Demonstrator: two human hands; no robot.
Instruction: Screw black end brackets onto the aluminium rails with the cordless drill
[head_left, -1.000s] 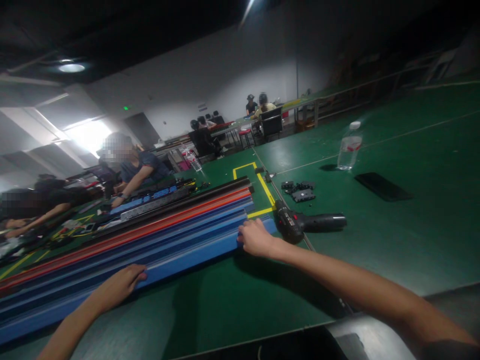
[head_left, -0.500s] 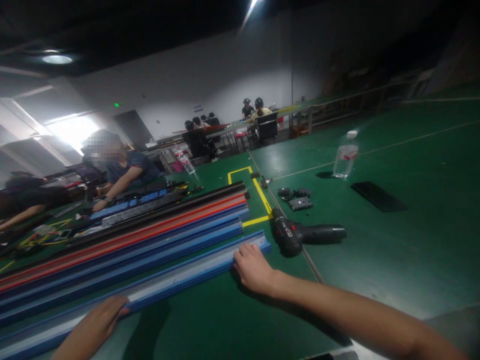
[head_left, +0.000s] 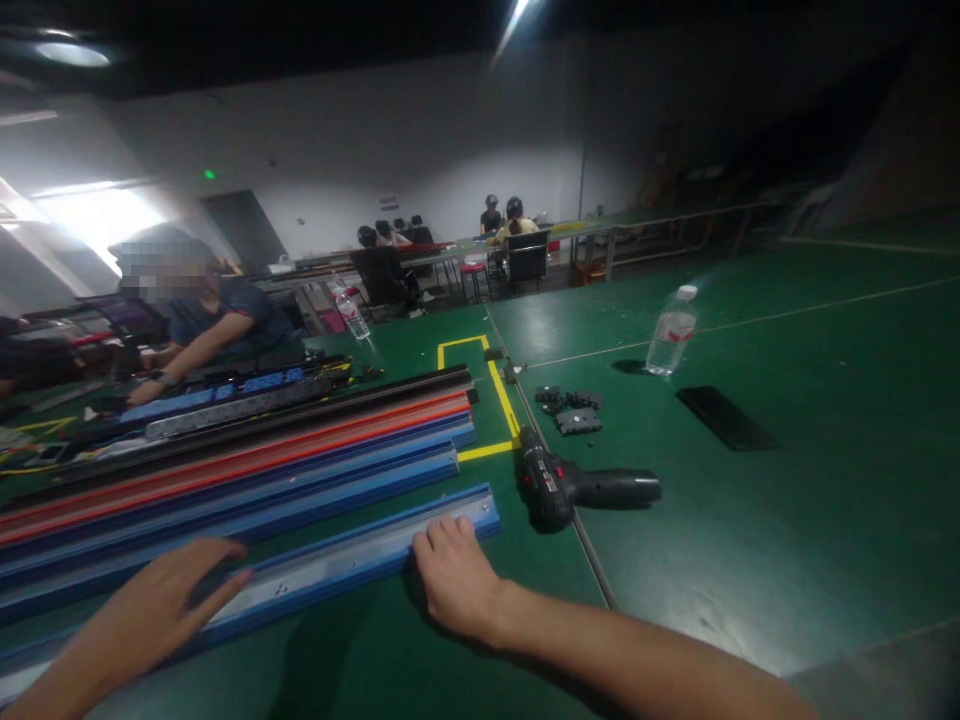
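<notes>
A long blue metal channel (head_left: pixel 352 555) lies nearest me on the green table, running from lower left to the middle. My right hand (head_left: pixel 454 575) is closed over its near edge, close to the right end. Above the same channel, further left, my left hand (head_left: pixel 176 600) has its thumb and fingers apart with nothing between them; whether it touches the channel I cannot tell. Behind lie more blue channels (head_left: pixel 390 478), a red-orange one (head_left: pixel 360 427) and a black one (head_left: pixel 397 388), side by side. A black cordless drill (head_left: pixel 551 485) rests just right of the channel's end.
Small black parts (head_left: pixel 577 418) lie beyond the drill. Farther right are a black phone (head_left: pixel 724 418) and a water bottle (head_left: pixel 671 335). Yellow tape (head_left: pixel 487 452) marks the green table (head_left: pixel 787 530). Across the table a co-worker (head_left: pixel 217 315) reaches over blue and black parts.
My left hand has lifted off the channel and spread its fingers. My right hand keeps its grip near the channel's end. The view has shifted, so things appear further left.
</notes>
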